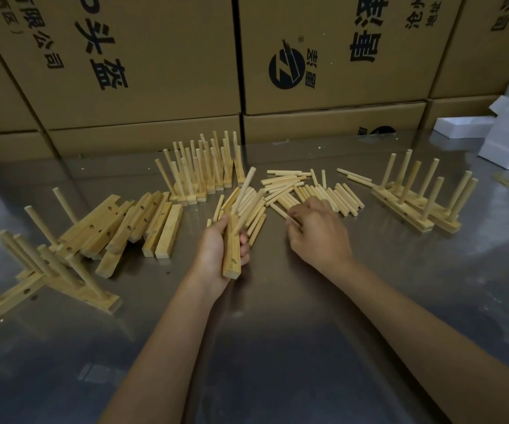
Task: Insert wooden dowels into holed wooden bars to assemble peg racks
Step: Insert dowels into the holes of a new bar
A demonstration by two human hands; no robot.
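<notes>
My left hand [216,249] grips a holed wooden bar [232,255] held lengthwise above the metal table. One dowel [245,191] stands in the bar and leans away to the upper right. An empty hole shows near the bar's near end. My right hand [317,231] reaches into the pile of loose dowels [308,191] and pinches a dowel [280,211] between thumb and fingers. That dowel's far end still lies among the pile.
Bare holed bars [143,224] lie stacked at the left. Finished peg racks stand at the back centre [204,172], at the right [421,200] and at the near left [48,276]. Cardboard boxes [323,56] wall the back. White foam blocks [507,130] sit at the far right.
</notes>
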